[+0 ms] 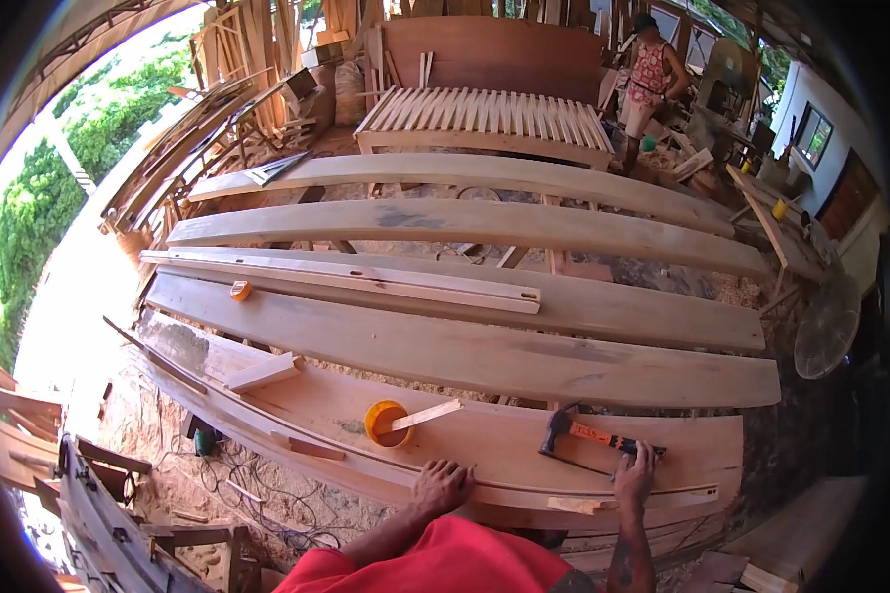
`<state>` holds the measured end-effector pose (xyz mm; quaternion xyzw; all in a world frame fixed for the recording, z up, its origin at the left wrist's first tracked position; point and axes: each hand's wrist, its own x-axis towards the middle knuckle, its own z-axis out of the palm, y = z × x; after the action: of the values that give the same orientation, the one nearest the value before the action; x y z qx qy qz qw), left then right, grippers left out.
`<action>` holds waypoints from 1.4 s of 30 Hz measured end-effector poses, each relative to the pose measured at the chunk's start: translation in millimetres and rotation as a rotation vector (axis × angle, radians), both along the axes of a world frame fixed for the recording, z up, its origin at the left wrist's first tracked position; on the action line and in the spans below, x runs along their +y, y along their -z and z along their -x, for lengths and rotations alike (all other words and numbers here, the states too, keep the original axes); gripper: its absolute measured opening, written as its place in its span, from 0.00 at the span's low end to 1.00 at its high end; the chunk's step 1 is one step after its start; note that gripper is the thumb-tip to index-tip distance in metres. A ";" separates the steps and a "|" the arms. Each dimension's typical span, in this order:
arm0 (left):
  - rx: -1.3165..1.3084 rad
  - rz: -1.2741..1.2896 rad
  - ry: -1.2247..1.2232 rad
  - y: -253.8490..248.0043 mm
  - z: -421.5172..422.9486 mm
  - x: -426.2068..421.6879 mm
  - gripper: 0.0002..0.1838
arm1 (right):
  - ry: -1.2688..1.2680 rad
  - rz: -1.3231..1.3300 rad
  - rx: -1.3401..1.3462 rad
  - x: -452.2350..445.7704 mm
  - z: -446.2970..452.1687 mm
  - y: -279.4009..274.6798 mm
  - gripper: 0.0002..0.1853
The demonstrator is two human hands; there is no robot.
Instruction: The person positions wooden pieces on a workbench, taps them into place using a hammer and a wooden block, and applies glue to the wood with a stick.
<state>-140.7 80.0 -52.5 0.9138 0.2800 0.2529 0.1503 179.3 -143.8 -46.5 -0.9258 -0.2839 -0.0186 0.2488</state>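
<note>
My left hand (445, 484) is closed over a long narrow wooden strip (524, 484) at the near edge of a wide plank (316, 395); its fingertips are partly hidden. My right hand (635, 474) has its fingers around the handle end of a hammer (588, 435), which has a black head and an orange and black grip. The hammer lies low over the plank, its head toward the left. Between the hands and further back stands a yellow tub (390, 423), a flat wooden stick (427, 414) leaning out of it. A small wood offcut (576, 505) sits beside my right hand.
Several long boards (465, 341) lie crosswise beyond the plank, one carrying an orange tape measure (240, 290). A wood block (264, 373) rests on the plank at left. Cables (267, 514) trail over sawdust. A person (653, 84) stands near a slatted bed frame (485, 111).
</note>
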 end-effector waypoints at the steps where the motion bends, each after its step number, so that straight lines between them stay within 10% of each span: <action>1: -0.003 -0.002 -0.003 0.4 0.2 0.5 0.12 | -0.003 -0.002 -0.003 0.6 0.6 -0.1 0.21; 42: -0.048 -0.030 -0.005 -1.6 -2.2 -0.7 0.08 | -0.021 0.024 -0.047 2.0 4.6 -9.2 0.22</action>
<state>-138.5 79.4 -50.9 0.9089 0.2748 0.2792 0.1427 174.8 -141.8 -37.3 -0.9249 -0.2997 -0.0341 0.2314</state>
